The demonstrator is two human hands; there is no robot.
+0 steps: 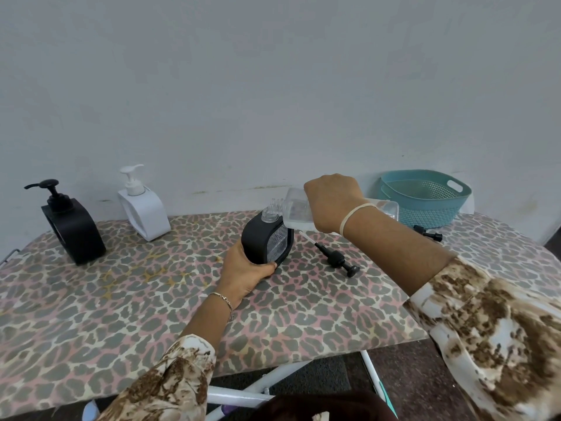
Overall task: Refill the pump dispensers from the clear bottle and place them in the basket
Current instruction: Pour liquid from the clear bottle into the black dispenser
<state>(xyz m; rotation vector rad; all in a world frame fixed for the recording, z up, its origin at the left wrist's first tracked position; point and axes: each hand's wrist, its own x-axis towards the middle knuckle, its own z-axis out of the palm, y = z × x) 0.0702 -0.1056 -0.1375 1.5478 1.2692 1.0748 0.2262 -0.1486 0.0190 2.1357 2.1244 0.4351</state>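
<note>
My left hand (245, 272) grips the base of a black dispenser (263, 240) with its pump off and its clear neck open, standing at mid-table. My right hand (332, 202) holds the clear bottle (296, 212) tipped on its side, its mouth touching the dispenser's neck. Clear liquid sits in the bottle. The removed black pump head (334, 257) with its white tube lies on the table just right of the dispenser. A teal basket (425, 197) with nothing visible in it stands at the back right.
A black pump dispenser (71, 224) and a white one (142, 206) stand capped at the back left, near the wall. A small black cap piece (427, 232) lies in front of the basket. The leopard-print table (121, 299) ends close to me, with white legs below.
</note>
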